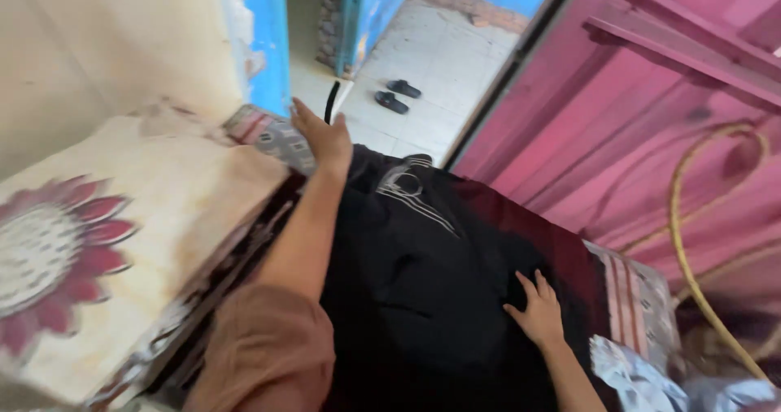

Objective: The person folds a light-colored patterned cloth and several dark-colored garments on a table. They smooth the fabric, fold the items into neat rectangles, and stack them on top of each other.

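Note:
A black garment (423,274) with pale embroidery near its top lies spread over a dark red cloth (561,249). My left hand (323,138) reaches forward to the garment's far edge, fingers extended, resting by a grey patterned cloth (281,139). My right hand (537,308) lies flat with spread fingers on the garment's right side. Neither hand grips anything that I can see. My left arm wears a brown sleeve (268,351).
A cream cloth with a large red flower (57,257) covers a stack on the left. A pink wooden door (651,111) stands on the right with a yellowish hose (683,241). Black sandals (397,95) lie on the tiled floor beyond a blue doorframe (268,38).

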